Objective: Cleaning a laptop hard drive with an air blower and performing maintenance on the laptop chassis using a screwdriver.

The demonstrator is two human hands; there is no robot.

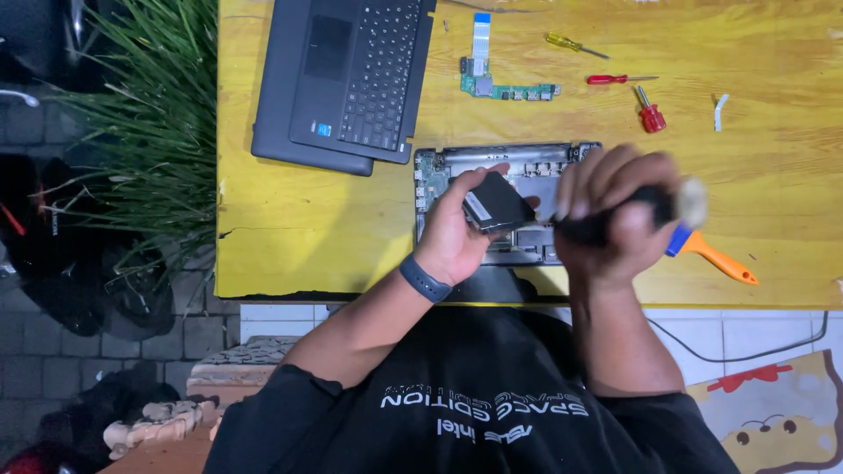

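My left hand (457, 233) holds a small black flat box-shaped part (496, 202) above an opened laptop base (527, 167) that lies on the yellow table (290, 254). Beside it, my right hand (615, 215) grips a dark-handled brush (659, 206) with pale bristles at its right end; the hand is blurred. The brush handle's tip comes close to the black part. Both hands hover over the exposed inside of the laptop base.
A dark laptop keyboard cover (351, 79) lies at the table's back left. A green circuit board with a ribbon cable (492, 79), a yellow screwdriver (571, 44), two red screwdrivers (645, 105) and an orange-handled tool (716, 259) lie around. A plant (149, 132) stands left of the table.
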